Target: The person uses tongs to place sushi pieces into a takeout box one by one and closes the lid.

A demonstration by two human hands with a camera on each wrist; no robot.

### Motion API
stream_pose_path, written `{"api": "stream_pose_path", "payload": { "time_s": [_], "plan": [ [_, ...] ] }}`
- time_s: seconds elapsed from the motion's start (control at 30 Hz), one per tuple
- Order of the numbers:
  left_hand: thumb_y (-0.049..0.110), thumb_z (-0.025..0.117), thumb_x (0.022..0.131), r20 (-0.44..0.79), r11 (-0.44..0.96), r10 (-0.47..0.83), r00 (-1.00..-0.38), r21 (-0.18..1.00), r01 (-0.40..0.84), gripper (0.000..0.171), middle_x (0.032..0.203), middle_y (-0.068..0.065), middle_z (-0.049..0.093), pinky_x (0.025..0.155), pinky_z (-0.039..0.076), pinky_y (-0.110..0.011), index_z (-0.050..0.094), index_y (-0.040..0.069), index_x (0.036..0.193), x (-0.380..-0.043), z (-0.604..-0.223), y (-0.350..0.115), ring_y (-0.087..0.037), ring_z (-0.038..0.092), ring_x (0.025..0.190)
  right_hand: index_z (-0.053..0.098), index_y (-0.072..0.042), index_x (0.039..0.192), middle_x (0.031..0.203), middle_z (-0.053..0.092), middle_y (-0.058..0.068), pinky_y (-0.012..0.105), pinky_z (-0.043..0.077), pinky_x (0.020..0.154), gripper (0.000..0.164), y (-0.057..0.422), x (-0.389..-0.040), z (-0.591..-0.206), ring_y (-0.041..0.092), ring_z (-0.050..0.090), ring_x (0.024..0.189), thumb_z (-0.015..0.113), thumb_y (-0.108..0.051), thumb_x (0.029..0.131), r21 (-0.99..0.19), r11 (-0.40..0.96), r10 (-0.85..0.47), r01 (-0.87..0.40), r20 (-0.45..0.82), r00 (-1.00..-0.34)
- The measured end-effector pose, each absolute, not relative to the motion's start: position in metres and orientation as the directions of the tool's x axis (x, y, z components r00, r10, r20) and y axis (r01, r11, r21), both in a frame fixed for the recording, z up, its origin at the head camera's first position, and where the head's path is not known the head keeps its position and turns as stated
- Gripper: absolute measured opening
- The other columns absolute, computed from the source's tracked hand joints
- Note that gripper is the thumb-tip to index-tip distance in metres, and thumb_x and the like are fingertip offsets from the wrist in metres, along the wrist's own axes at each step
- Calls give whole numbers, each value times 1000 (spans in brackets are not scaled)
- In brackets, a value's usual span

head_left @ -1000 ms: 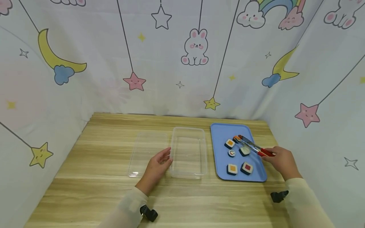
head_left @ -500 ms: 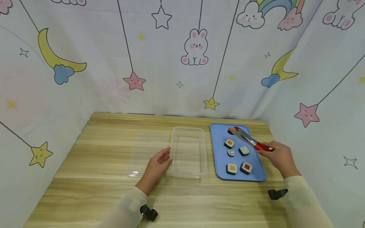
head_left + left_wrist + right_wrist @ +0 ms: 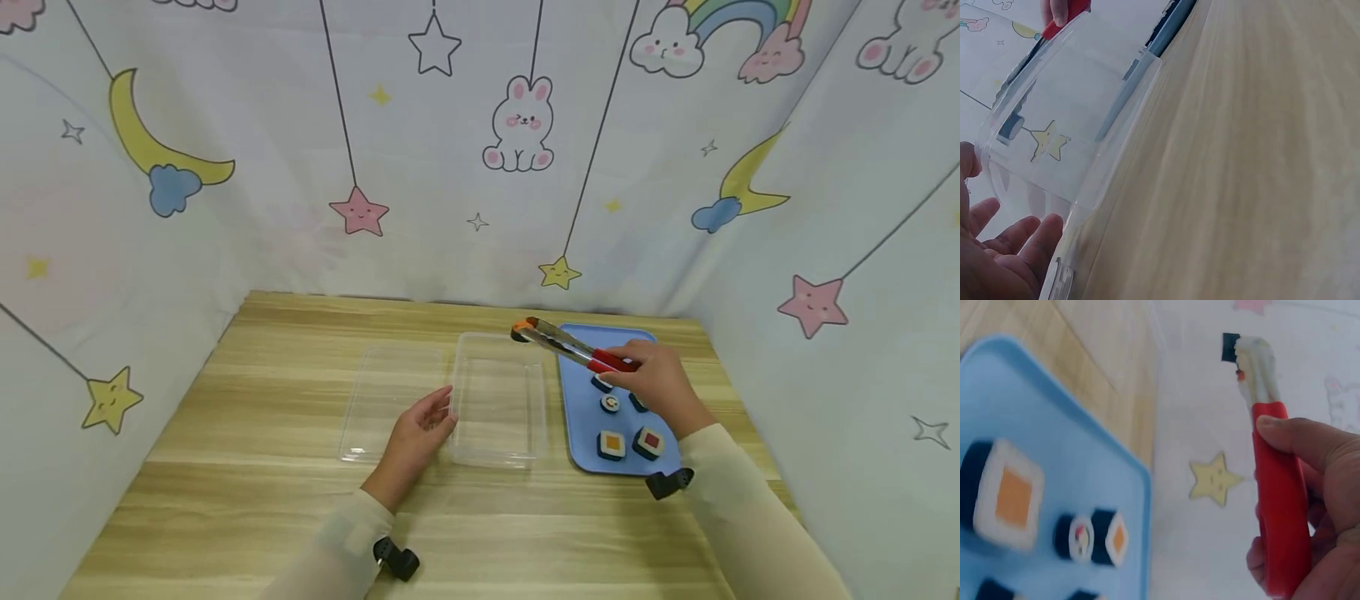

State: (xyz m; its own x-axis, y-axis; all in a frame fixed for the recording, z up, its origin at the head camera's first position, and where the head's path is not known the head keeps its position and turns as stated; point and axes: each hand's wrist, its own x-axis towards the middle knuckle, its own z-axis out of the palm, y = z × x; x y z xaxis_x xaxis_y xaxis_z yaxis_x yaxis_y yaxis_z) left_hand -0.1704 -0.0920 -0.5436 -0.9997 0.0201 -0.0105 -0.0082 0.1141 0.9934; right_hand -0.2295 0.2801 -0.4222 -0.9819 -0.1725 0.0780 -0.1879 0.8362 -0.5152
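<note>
My right hand (image 3: 660, 379) grips the red handles of metal tongs (image 3: 576, 348), whose tips pinch an orange-topped sushi piece (image 3: 518, 332). That piece hangs over the far edge of a clear plastic container (image 3: 495, 457). In the right wrist view, its dark side shows at the tips of the tongs (image 3: 1282, 500). My left hand (image 3: 414, 429) rests with relaxed fingers against the container's left wall. Several sushi pieces lie on the blue tray (image 3: 583, 425), among them one with a yellow centre (image 3: 611, 445) and one with a red centre (image 3: 648, 442).
A flat clear plastic lid (image 3: 393, 379) lies left of the container, partly behind my left hand. The wooden table (image 3: 480, 533) meets a patterned curtain (image 3: 427, 258) at the back and sides. My right forearm (image 3: 742, 500) passes over the tray's right edge.
The right hand has lifted the orange-topped sushi piece off the tray with the tongs and moved it left toward the container. The left hand has stayed in place.
</note>
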Motion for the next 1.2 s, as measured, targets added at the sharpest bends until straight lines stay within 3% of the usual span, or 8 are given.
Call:
{"api": "stream_pose_path", "payload": {
  "time_s": [0.23, 0.43, 0.67, 0.87, 1.2],
  "plan": [
    [11, 73, 97, -4, 92, 49, -999, 996, 1, 54, 142, -21, 61, 105, 49, -52, 57, 5, 148, -168, -542, -91, -36, 63, 127, 77, -10, 126, 105, 71, 7, 35, 55, 68, 42, 232, -242, -435, 23, 65, 90, 86, -24, 87, -485, 826, -302, -287, 50, -952],
    [8, 73, 97, 0, 97, 47, -999, 995, 5, 53, 141, -22, 62, 103, 50, -51, 58, 5, 147, -168, -541, -91, -36, 63, 125, 77, -11, 123, 104, 71, 3, 32, 52, 66, 38, 210, -248, -445, 21, 62, 89, 86, -19, 87, -467, 832, -325, -301, 29, -945],
    [12, 74, 96, 9, 101, 47, -999, 995, 14, 53, 140, -21, 63, 103, 49, -53, 58, 6, 147, -168, -542, -92, -36, 64, 125, 77, -12, 124, 110, 73, 2, 38, 55, 78, 38, 195, -254, -440, 23, 64, 98, 84, -20, 88, -366, 869, -359, -334, -1, -933],
    [15, 74, 98, 11, 141, 52, -999, 990, 18, 53, 141, -18, 63, 102, 51, -52, 58, 9, 148, -169, -544, -93, -35, 64, 124, 77, -11, 124, 105, 71, 3, 34, 54, 70, 37, 190, -259, -441, 20, 63, 90, 85, -19, 88, -351, 876, -364, -332, -26, -931],
    [12, 71, 98, 24, 143, 54, -998, 989, 31, 52, 141, -19, 63, 102, 50, -53, 57, 7, 148, -167, -544, -94, -35, 64, 124, 73, -14, 133, 107, 69, 6, 35, 52, 68, 51, 204, -254, -441, 23, 60, 90, 87, -26, 85, -442, 857, -304, -267, -16, -952]
  ]
}}
